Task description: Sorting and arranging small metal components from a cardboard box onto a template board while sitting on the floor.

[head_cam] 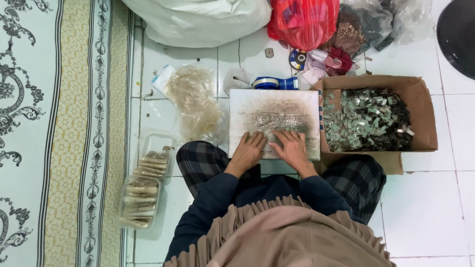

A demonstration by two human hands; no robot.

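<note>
I sit on a tiled floor with a worn, smudged white board (pixel 274 106) in front of my knees. My left hand (pixel 249 150) and my right hand (pixel 291 147) lie side by side on the board's near edge, fingers spread over small pale pieces there. Several small round pale pieces (pixel 272 119) lie in a row at the board's middle, just beyond my fingertips. Whether either hand pinches a piece is hidden by the fingers.
A cardboard box (pixel 420 118) of small grey-green metal bits stands right of the board. Left of me are clear plastic bags (pixel 195 101) and two clear trays (pixel 148 180) of stacked tan pieces. A tape dispenser (pixel 274 82), white sack (pixel 203 20), red bag (pixel 302 20) lie beyond; a patterned rug (pixel 59 133) is at left.
</note>
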